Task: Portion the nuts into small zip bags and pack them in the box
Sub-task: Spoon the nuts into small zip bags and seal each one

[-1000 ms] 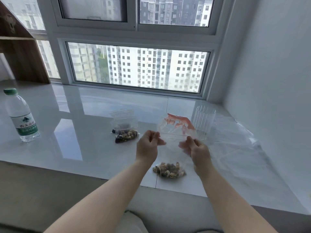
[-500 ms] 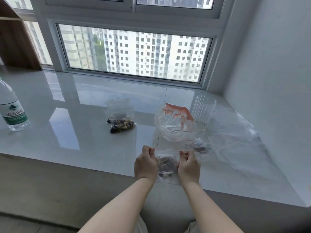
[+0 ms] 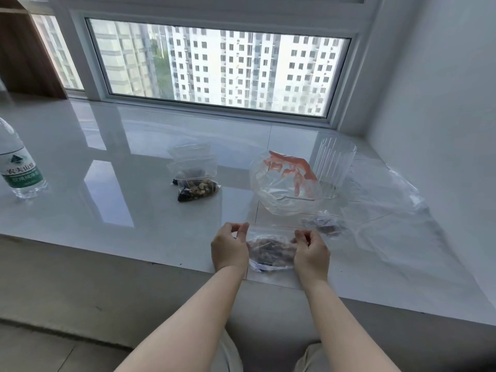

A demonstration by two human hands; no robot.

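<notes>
Since half a second ago both hands are sitting a touch farther apart along the top of the small zip bag (image 3: 271, 251), and the strip between them is looking more stretched. Left hand (image 3: 229, 248) is pinching the bag's top left corner, thumb and forefinger closed on the plastic, the other fingers (image 3: 236, 226) curling loosely above it. Right hand (image 3: 311, 252) is pinching the top right corner the same way, fingers bent in over the seal line. The bag is hanging between the two hands just over the near edge of the tabletop (image 3: 112, 210), its dark nuts (image 3: 269, 249) bunching low in the pouch, below and between the fingertips rather than under them. Whether the seal is pressed closed cannot be told.

Beyond the hands a larger clear bag with orange print (image 3: 285, 183) is standing puffed open. Just right of it a ribbed clear cup (image 3: 334, 167) is standing upright, touching or nearly touching the bag. Near and right of the big bag another small pouch with dark contents (image 3: 326, 224) is lying flat, partly blurred. A wide sheet of clear plastic (image 3: 389, 210) is spreading along the right side toward the wall. Left of centre, well apart from the hands, a filled nut pouch (image 3: 197, 187) is lying with empty zip bags (image 3: 192, 159) stacked just behind it. A water bottle (image 3: 18, 167) is standing at the far left edge.
</notes>
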